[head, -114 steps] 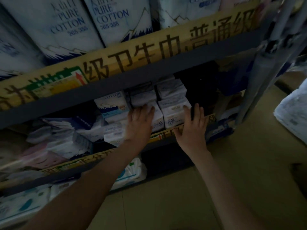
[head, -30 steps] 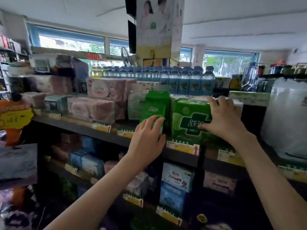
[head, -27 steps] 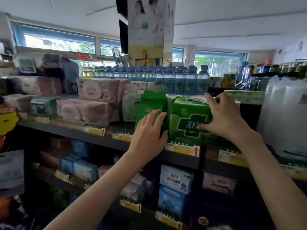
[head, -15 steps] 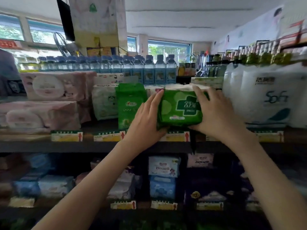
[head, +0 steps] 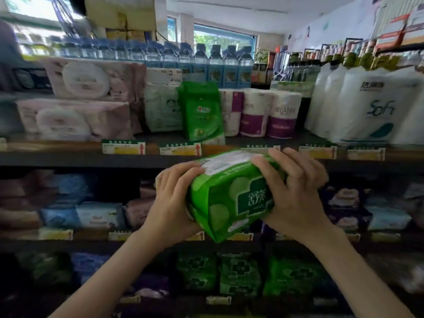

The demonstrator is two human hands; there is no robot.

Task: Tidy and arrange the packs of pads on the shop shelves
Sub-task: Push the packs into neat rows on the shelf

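**Green pack of pads held in both hands before the shelves**

The pack of pads (head: 231,198) is off the shelves and held in the air just below the edge of the upper shelf (head: 68,157). It is tilted, with one lower corner pointing down. Its glossy wrap is bright green with paler green circles and a dark green cross-shaped emblem bearing white characters. The top face carries a white panel (its print is too small to read).

The left hand (head: 171,203) cups the pack's left end, its fingers curled over the top edge. The right hand (head: 296,193) grips the right end, its fingers spread across the top and front.

On the upper shelf an upright green pack (head: 202,113) stands beside purple-and-white toilet rolls (head: 268,113). Similar dark green packs (head: 241,274) sit in a row on a low shelf.
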